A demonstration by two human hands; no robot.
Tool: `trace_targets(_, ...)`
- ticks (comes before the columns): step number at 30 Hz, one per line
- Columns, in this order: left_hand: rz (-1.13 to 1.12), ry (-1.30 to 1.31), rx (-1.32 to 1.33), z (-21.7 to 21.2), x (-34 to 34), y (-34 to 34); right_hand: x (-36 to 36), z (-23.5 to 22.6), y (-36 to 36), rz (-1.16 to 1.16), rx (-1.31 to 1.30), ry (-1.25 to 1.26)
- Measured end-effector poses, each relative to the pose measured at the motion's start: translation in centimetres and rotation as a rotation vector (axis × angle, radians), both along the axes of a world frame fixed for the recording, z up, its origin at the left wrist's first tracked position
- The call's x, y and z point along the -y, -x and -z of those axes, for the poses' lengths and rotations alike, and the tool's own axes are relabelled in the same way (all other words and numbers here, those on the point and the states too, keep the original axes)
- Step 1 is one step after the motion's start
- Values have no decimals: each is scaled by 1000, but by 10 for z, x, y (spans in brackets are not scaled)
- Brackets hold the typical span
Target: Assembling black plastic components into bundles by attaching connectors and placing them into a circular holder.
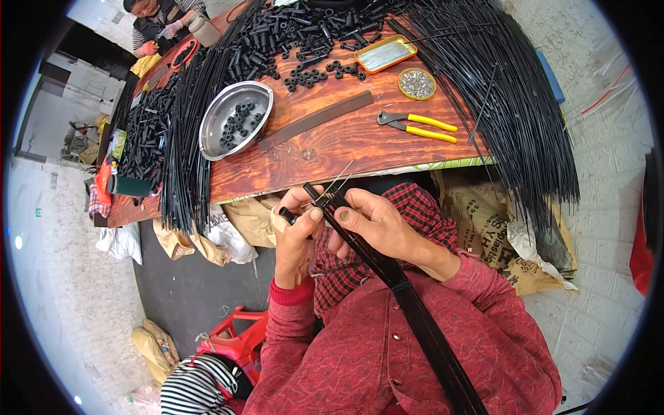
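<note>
A long bundle of thin black rods [430, 330] slants down across my front, bound partway by a dark band. My right hand [380, 220] is closed round its upper end, thumb pressing from the right. At the same end, my left hand [296, 242] pinches with thumb and forefinger, and a short black plastic tube [287, 215] shows in its grip. A few thin metal wires [342, 176] stick up from the bundle's tip between my hands. Exactly what the left fingertips pinch is partly hidden.
On the wooden table [311, 153] are a metal bowl [207, 135] of black rings, yellow-handled pliers [422, 127], a dish of small metal pieces [417, 83] and an orange-rimmed tray of wires [385, 54]. Black rods [515, 104] overhang its right edge. Another person [160, 24] works at far left.
</note>
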State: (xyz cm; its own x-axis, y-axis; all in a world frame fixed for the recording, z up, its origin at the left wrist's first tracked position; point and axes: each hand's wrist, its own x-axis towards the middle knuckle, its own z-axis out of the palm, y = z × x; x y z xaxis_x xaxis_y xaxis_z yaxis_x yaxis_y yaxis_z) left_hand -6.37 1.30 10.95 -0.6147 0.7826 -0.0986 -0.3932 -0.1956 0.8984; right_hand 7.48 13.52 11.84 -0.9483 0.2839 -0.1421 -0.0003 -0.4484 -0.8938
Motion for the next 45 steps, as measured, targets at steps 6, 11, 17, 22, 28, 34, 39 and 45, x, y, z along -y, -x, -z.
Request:
trace_targets(6,-22,-15,25,0,-4,-2,2,-2,-1,38,-54,105)
trace_targets(11,25,-48,52,3,-1,1,2,-1,-2,39,-75,56)
trace_targets(17,1,3,18,3,-2,1,1,5,-1,5,-29,41)
trace_targets(22,25,-40,40,7,1,3,-3,3,0,-56,-27,138)
trace_targets(28,11,-29,37,4,0,-1,-3,7,1,-83,-19,169)
trace_targets(34,47,-12,75,-2,-3,-2,-1,14,-1,-43,-48,164)
trace_targets(39,44,84,-19,-4,-5,-1,-3,9,-6,-27,-36,190)
trace_targets(45,54,-21,62,-1,1,1,3,2,-9,-23,-70,229)
